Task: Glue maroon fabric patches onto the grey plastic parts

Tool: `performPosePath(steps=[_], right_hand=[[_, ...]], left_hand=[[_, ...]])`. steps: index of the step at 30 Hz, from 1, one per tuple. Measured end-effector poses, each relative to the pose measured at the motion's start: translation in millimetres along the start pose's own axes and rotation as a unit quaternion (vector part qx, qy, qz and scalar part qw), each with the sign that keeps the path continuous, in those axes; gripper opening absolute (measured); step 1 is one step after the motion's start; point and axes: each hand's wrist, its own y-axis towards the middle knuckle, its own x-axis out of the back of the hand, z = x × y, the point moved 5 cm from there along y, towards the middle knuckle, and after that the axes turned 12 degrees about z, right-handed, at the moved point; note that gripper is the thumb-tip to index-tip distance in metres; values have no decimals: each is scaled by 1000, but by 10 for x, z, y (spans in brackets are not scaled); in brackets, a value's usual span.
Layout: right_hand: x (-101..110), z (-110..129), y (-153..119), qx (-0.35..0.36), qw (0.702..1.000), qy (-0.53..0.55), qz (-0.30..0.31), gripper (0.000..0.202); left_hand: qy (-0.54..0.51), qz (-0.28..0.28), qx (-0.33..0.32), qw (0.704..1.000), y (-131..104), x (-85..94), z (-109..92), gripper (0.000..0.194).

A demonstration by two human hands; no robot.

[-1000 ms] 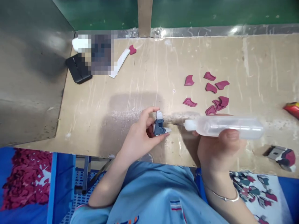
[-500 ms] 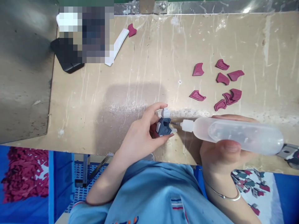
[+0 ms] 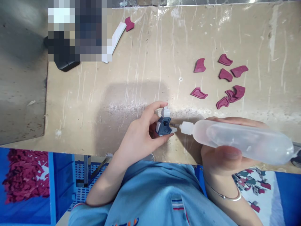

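Observation:
Between thumb and fingers, my left hand (image 3: 141, 135) grips a small dark blue part (image 3: 164, 126) with white and light grey pieces around it. My right hand (image 3: 225, 153) is wrapped round a translucent squeeze bottle (image 3: 244, 141), which lies nearly level, its white cap (image 3: 187, 128) pointing left. The thin nozzle tip reaches the recess of the blue part; whether it touches is too small to tell. Dark red pieces, among them a flat one (image 3: 199, 65) and a rimmed one (image 3: 199, 93), lie on the table beyond my hands.
The worn table (image 3: 141, 72) carries a white strip (image 3: 117, 36) and a black object (image 3: 67, 62) at the back left. A metal surface (image 3: 21, 78) stands at the left. Below are a blue bin (image 3: 62, 185) beside red pieces and a white sheet (image 3: 270, 201) bearing several mixed parts.
The view has shifted slightly, so the table items sit higher. The bottle has tilted a little, its rear end lower in the picture, and its nozzle has moved slightly relative to the blue part.

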Motion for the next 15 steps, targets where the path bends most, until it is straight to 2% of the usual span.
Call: performPosePath(steps=[4,10,12,15], right_hand=[[13,4,-8,2,1000,-14,-10,54],[16,19,1,6,999,-30,17,56],[17,-6,4,-8,1000,-9,24,59],[0,-39,9,-30,995,87,38,55]], left_hand=[[1,-2,2,1000,-4,0,-3,63],[4,0,-10,1000,0,4,-23,61],[1,1,-11,1000,3,7,-27,61],[-3,-2,-5,1000,2,13,-27,64]])
